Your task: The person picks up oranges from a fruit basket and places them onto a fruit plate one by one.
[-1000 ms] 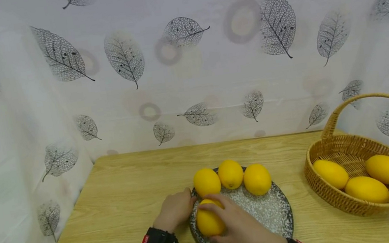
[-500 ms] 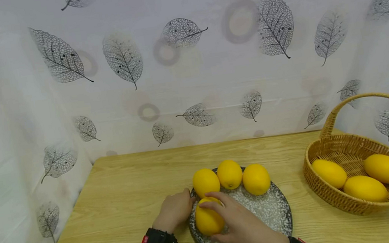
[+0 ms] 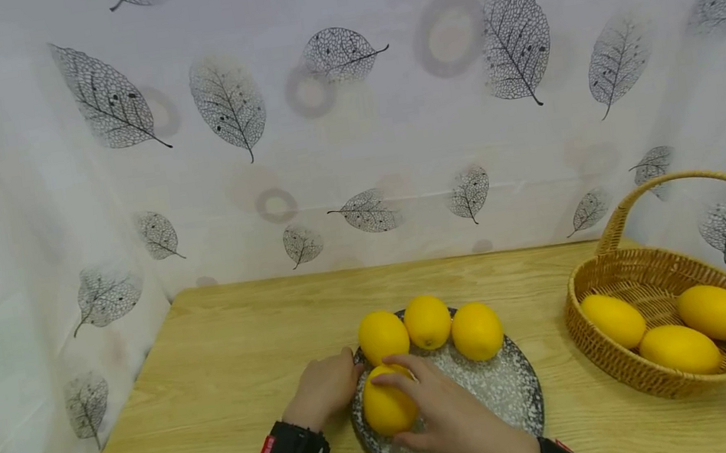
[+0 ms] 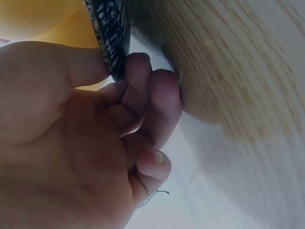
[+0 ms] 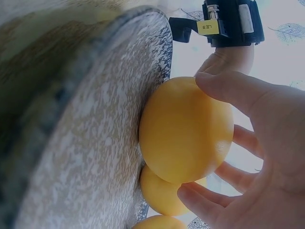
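Observation:
A round speckled grey plate (image 3: 504, 388) with a dark rim lies on the table in the head view. My left hand (image 3: 326, 390) pinches its left edge; in the left wrist view the thumb is on the upper side of the rim (image 4: 110, 36) and fingers are beneath. My right hand (image 3: 453, 419) holds a yellow lemon (image 3: 383, 409) on the left part of the plate. The right wrist view has thumb and fingers spread around this lemon (image 5: 183, 131), which touches the plate. Three more lemons sit along the far rim: left (image 3: 382, 337), middle (image 3: 427, 322) and right (image 3: 477, 331).
A wicker basket (image 3: 636, 382) with a tall handle stands at the right of the wooden table (image 3: 226, 346), holding three lemons (image 3: 680, 351). A leaf-print curtain (image 3: 365, 141) hangs behind the table and down its left side.
Both hands keep their places on the plate edge and the lemon. Only a slight shift of the head view shows.

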Motion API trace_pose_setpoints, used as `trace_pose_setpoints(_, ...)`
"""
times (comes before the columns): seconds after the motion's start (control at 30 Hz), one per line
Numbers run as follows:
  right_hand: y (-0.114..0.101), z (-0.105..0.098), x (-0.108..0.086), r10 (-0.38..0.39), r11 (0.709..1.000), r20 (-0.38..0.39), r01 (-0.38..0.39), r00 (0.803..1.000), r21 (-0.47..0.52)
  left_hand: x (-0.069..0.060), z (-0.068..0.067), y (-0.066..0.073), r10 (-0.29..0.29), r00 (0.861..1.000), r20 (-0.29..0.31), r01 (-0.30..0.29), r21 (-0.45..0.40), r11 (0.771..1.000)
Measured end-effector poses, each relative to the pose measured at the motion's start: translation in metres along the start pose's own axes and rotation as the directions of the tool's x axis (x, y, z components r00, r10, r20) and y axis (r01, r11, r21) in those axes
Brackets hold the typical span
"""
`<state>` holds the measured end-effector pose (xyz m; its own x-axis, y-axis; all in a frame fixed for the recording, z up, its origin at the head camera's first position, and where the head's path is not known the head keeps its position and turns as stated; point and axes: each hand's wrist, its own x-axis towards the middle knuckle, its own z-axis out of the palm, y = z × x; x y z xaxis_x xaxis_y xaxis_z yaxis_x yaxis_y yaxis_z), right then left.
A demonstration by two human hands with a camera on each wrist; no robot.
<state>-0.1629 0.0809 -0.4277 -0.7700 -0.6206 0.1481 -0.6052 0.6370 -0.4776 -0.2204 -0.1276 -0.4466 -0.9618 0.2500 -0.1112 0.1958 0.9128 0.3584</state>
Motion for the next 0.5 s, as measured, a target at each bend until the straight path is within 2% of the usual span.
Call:
trace_pose_setpoints(0.17,0.0001,-0.0005,0.0006,0.006,1.000,0.006,-0.006,1.000,-0.001,0.0002,0.0000,-0.0003,-0.011,1.000,0.019,0.011,-0.013,1.000)
trace_pose_setpoints(0.5,0.0000,-0.0028,0.0005,0.020,1.000,0.024,-0.021,1.000,0.017,-0.0002,-0.0011,-0.0002,-0.001,1.000,0.007,0.001,-0.010,1.000)
